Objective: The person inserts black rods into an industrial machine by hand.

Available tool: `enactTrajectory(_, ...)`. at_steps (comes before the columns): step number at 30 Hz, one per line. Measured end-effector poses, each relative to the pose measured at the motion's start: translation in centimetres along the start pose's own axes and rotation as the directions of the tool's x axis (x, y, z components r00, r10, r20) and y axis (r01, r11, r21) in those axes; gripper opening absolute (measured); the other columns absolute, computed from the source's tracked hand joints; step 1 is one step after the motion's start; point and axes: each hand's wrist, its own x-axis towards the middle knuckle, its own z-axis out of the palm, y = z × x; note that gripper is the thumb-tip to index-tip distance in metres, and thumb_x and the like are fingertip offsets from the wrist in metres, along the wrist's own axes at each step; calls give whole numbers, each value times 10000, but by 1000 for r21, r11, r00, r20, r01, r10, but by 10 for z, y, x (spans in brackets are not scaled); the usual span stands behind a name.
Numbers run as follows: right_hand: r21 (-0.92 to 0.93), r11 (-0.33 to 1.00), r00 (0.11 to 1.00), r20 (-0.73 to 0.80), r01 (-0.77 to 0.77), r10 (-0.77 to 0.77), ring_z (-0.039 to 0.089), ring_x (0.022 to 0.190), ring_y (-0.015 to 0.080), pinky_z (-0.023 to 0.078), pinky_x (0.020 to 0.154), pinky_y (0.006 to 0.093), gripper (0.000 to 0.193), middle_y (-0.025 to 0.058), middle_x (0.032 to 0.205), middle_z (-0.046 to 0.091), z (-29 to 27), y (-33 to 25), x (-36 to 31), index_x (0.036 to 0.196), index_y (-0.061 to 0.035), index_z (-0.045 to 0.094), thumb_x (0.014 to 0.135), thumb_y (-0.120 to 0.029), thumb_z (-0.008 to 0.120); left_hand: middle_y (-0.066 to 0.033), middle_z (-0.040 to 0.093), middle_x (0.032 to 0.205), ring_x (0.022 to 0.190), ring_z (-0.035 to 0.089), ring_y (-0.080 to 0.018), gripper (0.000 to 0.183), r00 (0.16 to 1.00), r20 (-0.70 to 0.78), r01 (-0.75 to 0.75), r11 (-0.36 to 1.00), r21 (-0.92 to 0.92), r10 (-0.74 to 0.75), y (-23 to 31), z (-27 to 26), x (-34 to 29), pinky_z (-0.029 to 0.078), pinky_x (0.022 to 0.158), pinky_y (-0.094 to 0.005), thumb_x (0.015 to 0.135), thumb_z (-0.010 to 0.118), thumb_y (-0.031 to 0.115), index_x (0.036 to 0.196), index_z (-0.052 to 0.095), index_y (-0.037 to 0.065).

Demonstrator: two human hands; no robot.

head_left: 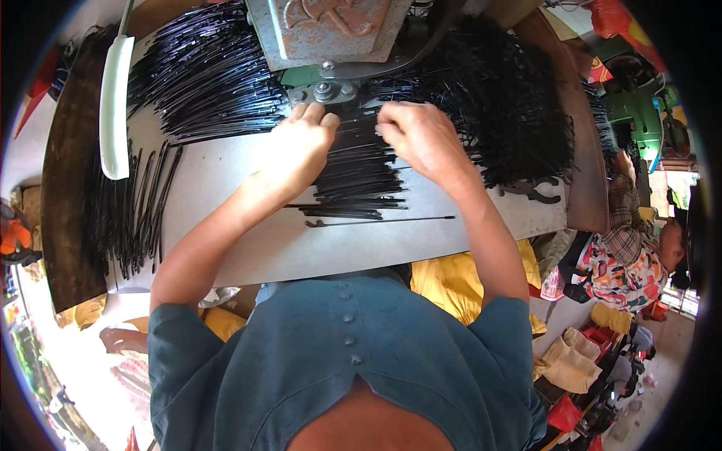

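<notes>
My left hand [299,146] is closed, its fingers curled at the front of the press's bolted metal fixture [324,93]. To its right, my right hand [423,137] is closed too, thumb and fingers pinched together. Whatever either hand grips is hidden by the fingers and the dark rods behind. Between and below the hands lies a stack of thin black metal rods [357,179] that look like umbrella ribs. One single rod [383,222] lies apart, nearer to me. The press head [331,30], grey and rust-marked, hangs just beyond the fixture.
Large heaps of black rods spread at the back left [207,86] and right [511,98], with a smaller bunch [128,218] at the left edge. Pliers [535,191] lie at right on the pale worktable [248,252]. A white lamp [116,113] hangs left. Another person [624,263] sits far right.
</notes>
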Motion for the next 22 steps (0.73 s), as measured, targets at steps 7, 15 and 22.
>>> enactTrajectory(7, 547, 784, 948, 59, -293, 314, 438, 487, 59, 360, 450, 197, 123, 14, 621, 524, -16, 25, -11, 835, 26, 549, 759, -71, 556, -99, 463, 740, 702, 481, -255, 86, 996, 1, -84, 996, 36, 84, -8, 9, 3, 425, 624, -329, 692, 530, 18, 772, 502, 18)
enactTrajectory(15, 525, 830, 982, 82, -189, 172, 405, 493, 40, 342, 434, 191, 141, -7, 629, 502, 3, 23, -1, 822, 45, 553, 764, -83, 565, -114, 467, 731, 701, 484, -261, 63, 999, 23, 41, 975, -220, -37, -10, -11, -8, 401, 614, -341, 719, 527, 23, 776, 503, 10)
enactTrajectory(22, 653, 713, 966, 198, -256, 165, 464, 512, 111, 389, 501, 251, 138, 25, 598, 548, 11, 13, 7, 793, -5, 587, 756, -137, 565, -141, 490, 783, 778, 495, -259, 202, 987, 154, 91, 945, -315, -44, -11, -24, -7, 404, 690, -330, 751, 529, 55, 949, 543, 16)
